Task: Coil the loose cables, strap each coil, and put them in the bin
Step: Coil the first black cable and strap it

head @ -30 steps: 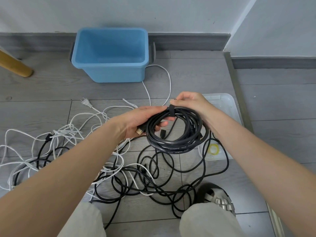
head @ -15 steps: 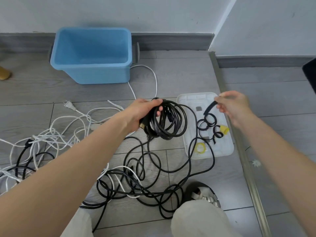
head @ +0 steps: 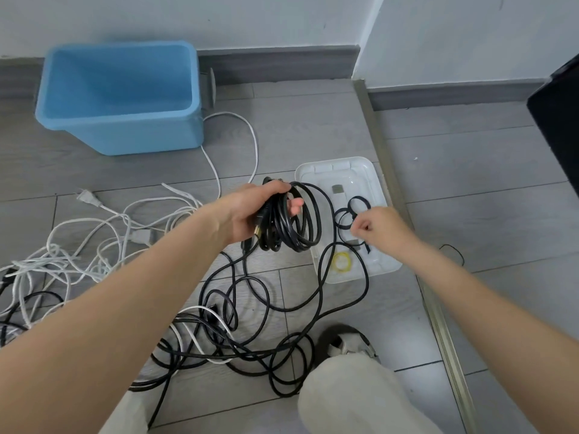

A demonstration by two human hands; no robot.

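**Strapping a half-secured coil**

Gripped in the curled left hand (head: 250,211), the black coil (head: 293,223) is held beside the white tray (head: 369,170). A black strap (head: 352,211) is pinched by the right hand (head: 380,228). Loops could spring loose, since the trailing cable (head: 319,277) drags floorward.

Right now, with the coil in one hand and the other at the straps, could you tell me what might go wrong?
1. The black coil is held only by the left hand and is not strapped; its loops could spring loose.
2. Its tail runs down into the tangled cables on the floor and may snag.
3. The right hand could drag neighbouring straps from the white tray.
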